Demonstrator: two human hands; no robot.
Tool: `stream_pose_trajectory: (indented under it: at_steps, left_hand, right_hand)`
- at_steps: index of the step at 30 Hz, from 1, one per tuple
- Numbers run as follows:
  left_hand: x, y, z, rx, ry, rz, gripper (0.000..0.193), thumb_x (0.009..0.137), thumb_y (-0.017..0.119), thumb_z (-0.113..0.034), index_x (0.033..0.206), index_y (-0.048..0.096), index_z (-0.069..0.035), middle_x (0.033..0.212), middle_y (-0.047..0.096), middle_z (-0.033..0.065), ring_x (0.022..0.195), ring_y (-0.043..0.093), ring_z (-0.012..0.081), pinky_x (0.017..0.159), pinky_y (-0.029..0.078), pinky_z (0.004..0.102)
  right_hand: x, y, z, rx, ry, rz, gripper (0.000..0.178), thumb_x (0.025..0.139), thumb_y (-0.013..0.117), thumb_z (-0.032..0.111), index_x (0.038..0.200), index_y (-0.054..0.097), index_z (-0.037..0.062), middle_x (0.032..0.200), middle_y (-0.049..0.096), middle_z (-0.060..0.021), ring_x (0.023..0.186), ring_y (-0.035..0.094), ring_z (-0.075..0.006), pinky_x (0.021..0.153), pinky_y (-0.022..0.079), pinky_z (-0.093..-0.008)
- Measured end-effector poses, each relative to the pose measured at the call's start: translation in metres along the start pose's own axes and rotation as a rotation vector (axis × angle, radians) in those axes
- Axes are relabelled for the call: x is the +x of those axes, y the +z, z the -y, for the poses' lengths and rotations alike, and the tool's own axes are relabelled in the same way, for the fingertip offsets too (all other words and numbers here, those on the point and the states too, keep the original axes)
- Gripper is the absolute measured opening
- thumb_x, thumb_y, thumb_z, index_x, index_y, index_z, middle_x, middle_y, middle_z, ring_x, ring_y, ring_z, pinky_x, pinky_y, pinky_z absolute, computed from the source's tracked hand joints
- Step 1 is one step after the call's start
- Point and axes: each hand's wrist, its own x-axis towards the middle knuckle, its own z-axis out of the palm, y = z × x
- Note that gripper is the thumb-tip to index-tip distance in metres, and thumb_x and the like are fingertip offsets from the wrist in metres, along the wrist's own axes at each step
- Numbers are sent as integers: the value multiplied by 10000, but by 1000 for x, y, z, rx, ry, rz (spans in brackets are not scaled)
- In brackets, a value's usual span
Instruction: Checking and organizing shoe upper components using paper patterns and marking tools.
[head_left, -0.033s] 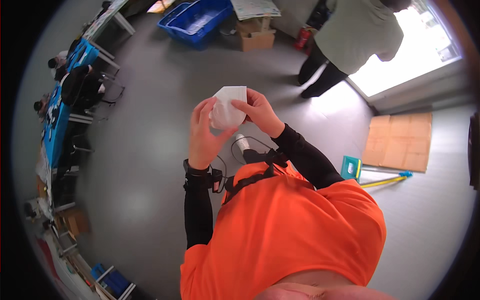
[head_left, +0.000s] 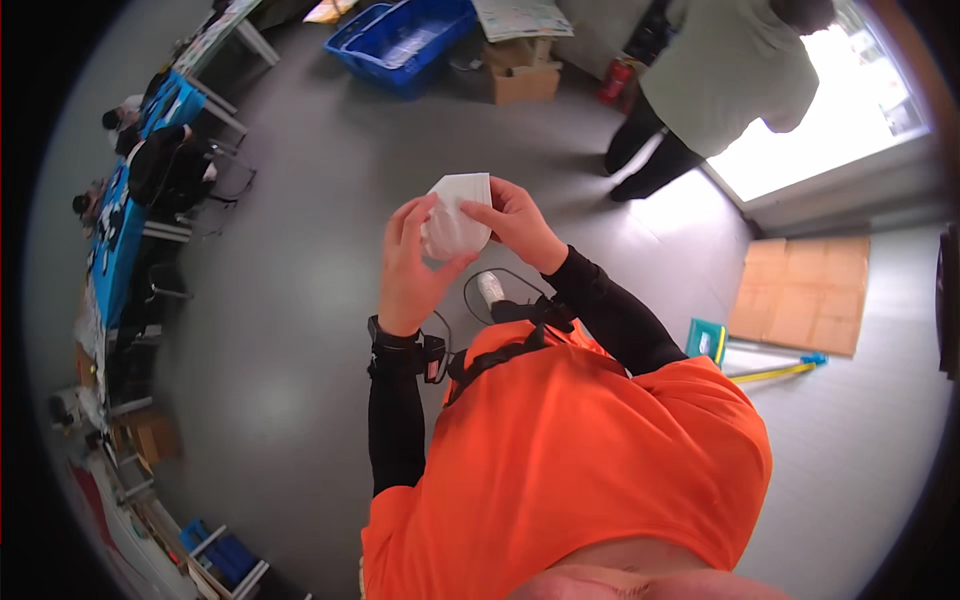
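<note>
Between my two hands, in front of my chest, is a small folded white sheet (head_left: 458,222); whether it is paper or thin cloth I cannot tell. It has a straight upper edge, a square corner at the right and a rounded, creased lower part. My left hand (head_left: 412,272) pinches its left side, with the thumb at the lower edge and fingertips at the upper left. My right hand (head_left: 522,228) grips the right side, its thumb lying flat across the front and the other fingers behind, partly hidden.
Blue bins (head_left: 400,45) and a cardboard box (head_left: 525,83) stand ahead. A person (head_left: 735,80) stands by the bright doorway. Flattened cardboard (head_left: 805,290), a green dustpan (head_left: 706,340) and a yellow pole lie at right. Blue-covered tables (head_left: 117,240) with seated people line the left.
The surroundings have shifted slightly right and down in the view. Both hands keep the same hold on the white sheet.
</note>
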Motion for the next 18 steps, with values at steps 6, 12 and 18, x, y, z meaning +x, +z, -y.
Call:
stream_pose_trajectory:
  at_steps: [6,12,18]
  left_hand:
    - [45,-23,33,103,-134,35,532,634,755,-91,1088,481,-49,1048,476,82,937,513,229,738,470,328]
    - [75,-46,82,-23,-226,-68,273,730,667,-80,930,495,-10,956,502,81,797,541,188,644,484,286]
    - [73,-104,175,-25,-675,25,144,814,563,-95,911,533,6,773,548,80,721,547,123,634,449,258]
  right_hand:
    - [94,24,-26,-42,31,214,240,840,575,217,989,558,29,834,588,16,682,531,-38,561,434,-193]
    - [165,47,-27,-174,253,401,192,852,554,203,933,550,28,791,576,6,675,549,-72,550,444,-219]
    - [219,79,40,-598,-500,667,141,806,572,142,910,573,47,806,598,-54,691,571,-186,615,459,-293]
